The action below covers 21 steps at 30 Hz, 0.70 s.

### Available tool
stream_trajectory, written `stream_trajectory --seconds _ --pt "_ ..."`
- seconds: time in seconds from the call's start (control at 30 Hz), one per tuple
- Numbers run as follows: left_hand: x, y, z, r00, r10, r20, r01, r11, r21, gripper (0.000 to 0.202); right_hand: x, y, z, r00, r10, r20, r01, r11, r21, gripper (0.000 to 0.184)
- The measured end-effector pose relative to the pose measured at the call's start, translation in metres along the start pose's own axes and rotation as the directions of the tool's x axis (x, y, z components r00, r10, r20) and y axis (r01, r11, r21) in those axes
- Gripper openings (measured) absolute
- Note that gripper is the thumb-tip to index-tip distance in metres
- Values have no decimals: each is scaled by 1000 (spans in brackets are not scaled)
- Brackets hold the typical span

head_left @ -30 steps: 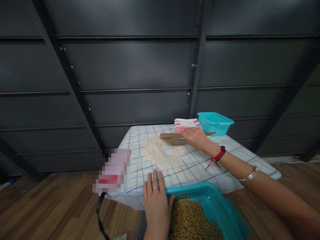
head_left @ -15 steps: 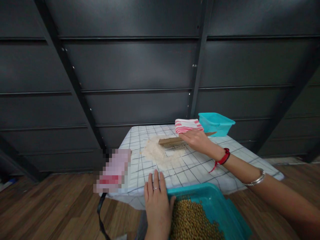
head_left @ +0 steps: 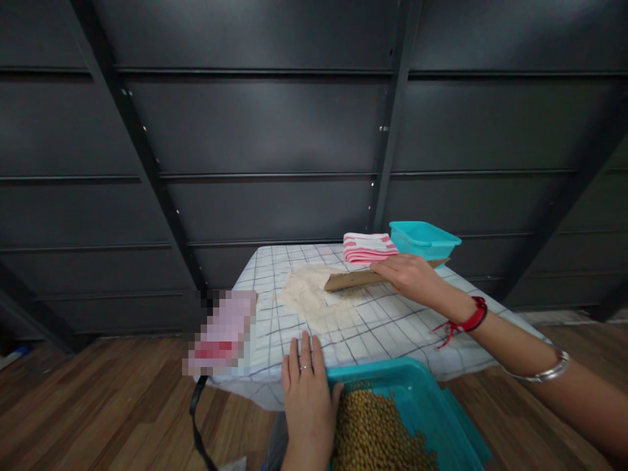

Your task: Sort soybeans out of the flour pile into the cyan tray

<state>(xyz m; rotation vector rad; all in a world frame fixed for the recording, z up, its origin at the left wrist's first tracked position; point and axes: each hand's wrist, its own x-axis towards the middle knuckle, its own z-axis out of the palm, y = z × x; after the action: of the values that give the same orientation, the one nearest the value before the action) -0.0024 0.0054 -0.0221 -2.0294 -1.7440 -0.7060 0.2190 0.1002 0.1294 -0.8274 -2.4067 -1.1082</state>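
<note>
My right hand (head_left: 409,275) is wrapped round a long brown strip (head_left: 350,280), which looks like cardboard. The strip's left end lies over a pale, flour-like powder (head_left: 304,294) spread on the checked tablecloth (head_left: 265,353). My left hand (head_left: 307,399) rests flat at the table's near edge, fingers stretched out and holding nothing. Its thumb is against the left side of a teal tray (head_left: 417,369), which contains a heap of small round tan beans (head_left: 375,425). My fingers hide the middle of the strip.
A folded pink-and-white striped cloth (head_left: 367,247) lies at the back of the table beside a turquoise plastic tub (head_left: 424,241). On the left edge is a blurred-out pink item (head_left: 223,333) with a black strap (head_left: 197,418) hanging down. A dark panelled wall (head_left: 275,131) stands behind.
My right hand has moved to the right, drawing the brown strip with it across the powder. The left hand has stayed in place.
</note>
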Motion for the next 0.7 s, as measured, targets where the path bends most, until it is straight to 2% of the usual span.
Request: stream_trajectory --seconds 0.17,0.47,0.7 --pt "0 0 -2 1000 6 11 -6 1000 -2 59 -5 0 -3 1000 1 -6 -1 1000 -10 26" --pt "3 2 -4 1000 1 11 -1 1000 -3 58 -23 -2 -23 1000 -10 -20 9 999 -45 30" --pt "2 1 -4 1000 1 19 -1 1000 -2 58 -24 0 -19 999 3 -39 -5 999 -53 31"
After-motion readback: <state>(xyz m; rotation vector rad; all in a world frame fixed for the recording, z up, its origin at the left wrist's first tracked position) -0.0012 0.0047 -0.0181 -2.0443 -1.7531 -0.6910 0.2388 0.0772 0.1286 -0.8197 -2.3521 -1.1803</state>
